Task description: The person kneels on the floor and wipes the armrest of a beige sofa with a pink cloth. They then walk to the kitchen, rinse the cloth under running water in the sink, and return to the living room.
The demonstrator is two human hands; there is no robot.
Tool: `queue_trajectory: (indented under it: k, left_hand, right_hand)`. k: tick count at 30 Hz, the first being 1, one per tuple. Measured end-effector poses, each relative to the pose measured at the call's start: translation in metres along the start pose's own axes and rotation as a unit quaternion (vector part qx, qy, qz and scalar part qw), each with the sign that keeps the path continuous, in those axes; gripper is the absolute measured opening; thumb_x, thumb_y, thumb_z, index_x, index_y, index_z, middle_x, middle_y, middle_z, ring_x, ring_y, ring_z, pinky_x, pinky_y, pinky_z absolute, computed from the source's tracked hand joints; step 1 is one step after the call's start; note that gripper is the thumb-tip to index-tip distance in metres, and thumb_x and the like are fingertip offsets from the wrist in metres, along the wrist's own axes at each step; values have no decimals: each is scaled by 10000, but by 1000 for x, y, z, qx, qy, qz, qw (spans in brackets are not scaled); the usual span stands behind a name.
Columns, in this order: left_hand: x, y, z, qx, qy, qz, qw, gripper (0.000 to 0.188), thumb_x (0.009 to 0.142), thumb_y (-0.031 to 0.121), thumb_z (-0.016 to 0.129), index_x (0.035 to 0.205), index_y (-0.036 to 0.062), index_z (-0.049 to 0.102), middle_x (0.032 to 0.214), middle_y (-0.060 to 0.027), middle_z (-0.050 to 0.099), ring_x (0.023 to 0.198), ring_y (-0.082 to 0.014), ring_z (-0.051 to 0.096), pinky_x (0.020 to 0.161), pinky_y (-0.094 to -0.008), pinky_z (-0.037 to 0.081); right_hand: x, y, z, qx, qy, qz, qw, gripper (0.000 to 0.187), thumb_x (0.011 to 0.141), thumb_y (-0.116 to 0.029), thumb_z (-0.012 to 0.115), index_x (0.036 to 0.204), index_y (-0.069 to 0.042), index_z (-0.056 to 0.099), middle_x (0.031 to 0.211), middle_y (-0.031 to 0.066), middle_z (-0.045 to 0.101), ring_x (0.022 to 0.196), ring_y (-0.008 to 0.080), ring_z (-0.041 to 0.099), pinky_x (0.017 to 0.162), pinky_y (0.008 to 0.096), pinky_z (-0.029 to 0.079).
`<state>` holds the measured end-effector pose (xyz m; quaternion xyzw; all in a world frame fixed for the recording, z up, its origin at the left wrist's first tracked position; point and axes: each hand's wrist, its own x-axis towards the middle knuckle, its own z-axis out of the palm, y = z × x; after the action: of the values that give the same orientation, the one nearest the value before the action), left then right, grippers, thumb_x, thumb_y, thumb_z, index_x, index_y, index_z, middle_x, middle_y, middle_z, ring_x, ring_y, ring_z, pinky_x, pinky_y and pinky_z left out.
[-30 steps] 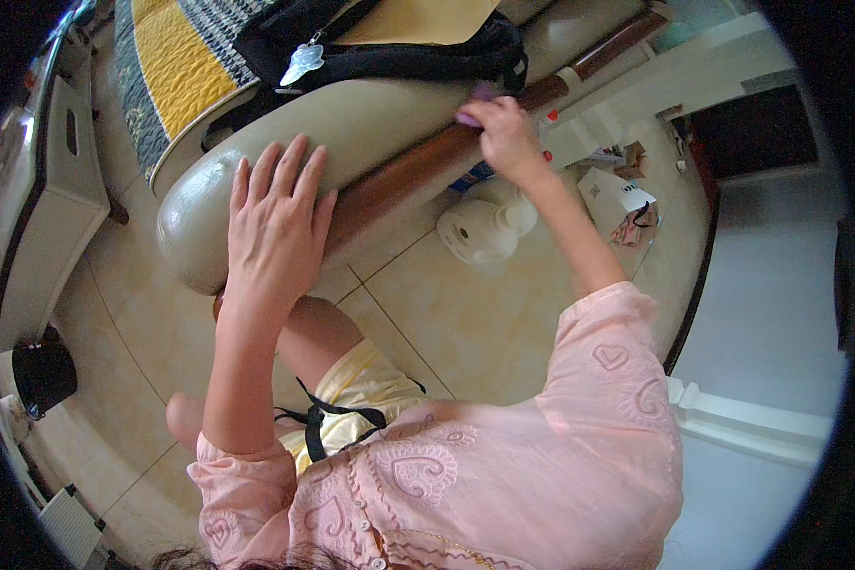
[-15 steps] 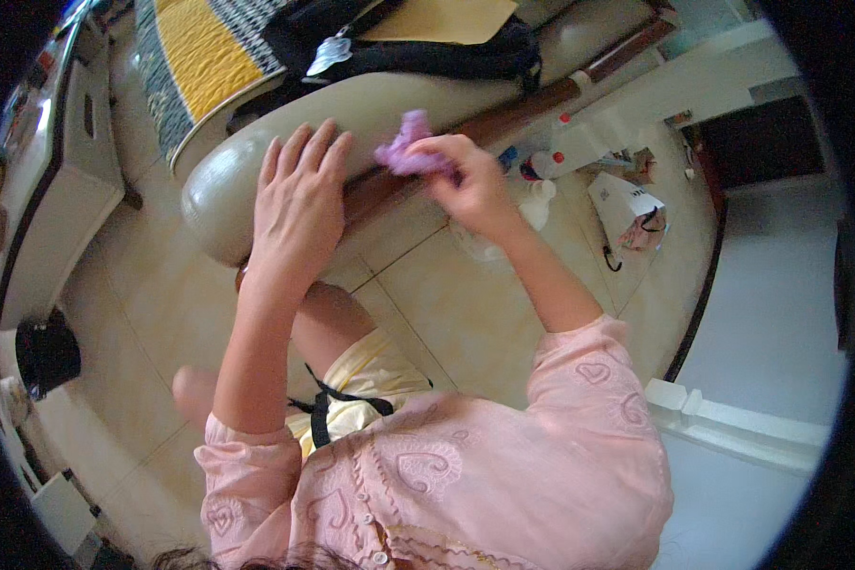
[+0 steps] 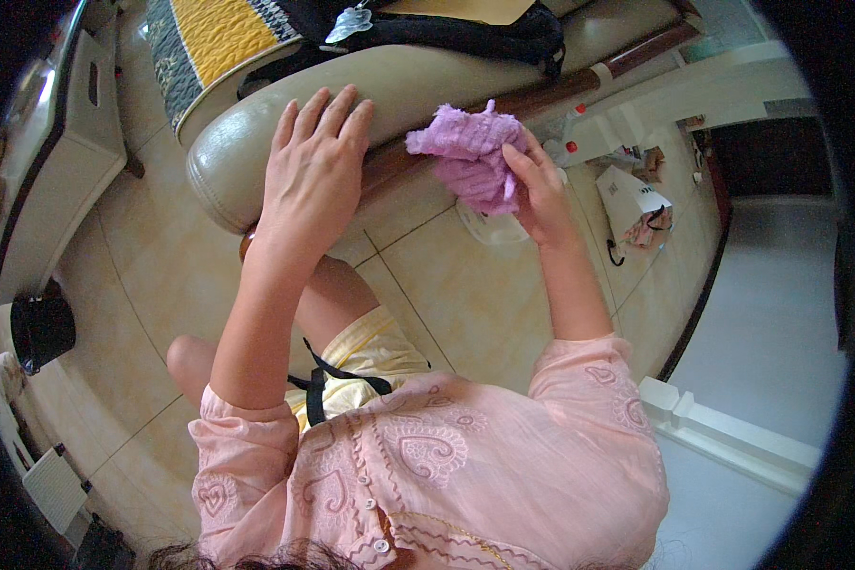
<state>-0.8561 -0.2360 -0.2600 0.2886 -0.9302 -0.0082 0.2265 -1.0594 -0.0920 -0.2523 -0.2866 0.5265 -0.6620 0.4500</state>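
A fluffy purple cloth (image 3: 473,152) is gripped in my right hand (image 3: 541,190), its folds bunched between thumb and fingers. It is held up off the wooden edge of the sofa, above the tiled floor. My left hand (image 3: 315,176) lies flat over the beige padded sofa arm (image 3: 247,142), fingers stretched out, nothing in it. Dark brown wood trim (image 3: 404,166) runs along the near side of the padding, between my two hands.
Behind the padding lie a black bag (image 3: 446,52) and a yellow-grey quilted cover (image 3: 228,43). A white paper bag (image 3: 627,204) and bottles stand on the floor at right. A white cabinet (image 3: 62,180) rises at left, with a black bin (image 3: 43,332) below it.
My right hand has moved right and slightly down with the purple cloth, which is now spread wider. My left hand has shifted slightly right and up along the sofa arm.
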Motion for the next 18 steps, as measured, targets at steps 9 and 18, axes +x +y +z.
queue_trajectory:
  k: [9, 18]
  left_hand:
    - [-1, -1, -1, 0, 9, 5, 1000, 329, 896, 178, 437, 1207, 89, 500, 1300, -74, 467, 1235, -262, 391, 1055, -407, 257]
    - [4, 4, -8, -6, -9, -7, 1000, 331, 893, 163, 458, 1214, 92, 498, 1304, -71, 461, 1236, -252, 390, 1062, -408, 251]
  right_hand:
    - [-1, 14, -71, -422, 8, -73, 903, 236, 748, -81, 680, 955, -39, 576, 890, 28, 593, 811, 120, 561, 725, 268, 462]
    - [6, 37, -96, -618, 100, -34, 779, 269, 752, -151, 654, 934, -6, 517, 899, 206, 572, 867, 378, 552, 740, 405, 449]
